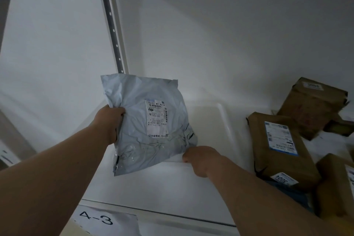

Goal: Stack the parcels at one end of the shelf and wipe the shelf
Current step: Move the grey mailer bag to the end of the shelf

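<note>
A grey plastic mailer bag (149, 120) with a white label is tilted up above the left end of the white shelf (162, 188). My left hand (110, 122) grips its left edge. My right hand (199, 159) is curled at the bag's lower right corner, pinching it; the fingertips are hidden under the bag. Brown paper parcels lie on the right part of the shelf: one long parcel (275, 143) with a blue-edged label, one (312, 105) behind it, and another (337, 188) at the front right.
A perforated metal upright (111, 21) stands behind the bag at the shelf's left end. A white wall (229, 34) backs the shelf. A "4-3" tag (95, 218) sits on the shelf's front edge.
</note>
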### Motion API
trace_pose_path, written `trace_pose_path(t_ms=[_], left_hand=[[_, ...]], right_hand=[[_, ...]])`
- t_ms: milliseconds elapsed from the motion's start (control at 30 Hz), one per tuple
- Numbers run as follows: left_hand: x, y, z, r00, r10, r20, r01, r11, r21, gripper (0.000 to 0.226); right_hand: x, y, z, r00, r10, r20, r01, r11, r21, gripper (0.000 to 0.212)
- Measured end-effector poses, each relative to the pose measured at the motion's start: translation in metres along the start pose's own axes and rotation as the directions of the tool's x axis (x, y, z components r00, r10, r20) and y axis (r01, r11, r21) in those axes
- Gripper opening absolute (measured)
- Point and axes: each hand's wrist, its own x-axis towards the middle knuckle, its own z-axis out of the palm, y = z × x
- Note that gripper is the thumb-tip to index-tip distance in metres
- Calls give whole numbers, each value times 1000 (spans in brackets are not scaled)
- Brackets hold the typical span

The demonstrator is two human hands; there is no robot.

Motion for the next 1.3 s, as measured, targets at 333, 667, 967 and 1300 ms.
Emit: trace_pose_path(t_ms=[333, 667, 967, 1300], left_hand=[[-1, -8, -11, 978, -146, 150, 146, 989, 5, 37], [7, -7, -8, 961, -172, 218, 169, 985, 29, 29], [28, -19, -7, 959, -203, 199, 80, 864, 497, 50], [61, -17, 1, 991, 33, 128, -113, 718, 687, 87]], right_hand=[[5, 14, -33, 933, 360, -22, -260, 713, 652, 22], [27, 27, -28, 916, 401, 28, -108, 178, 978, 32], [52, 28, -22, 930, 361, 76, -222, 381, 898, 34], [83, 16, -30, 886, 463, 39, -237, 379, 894, 42]])
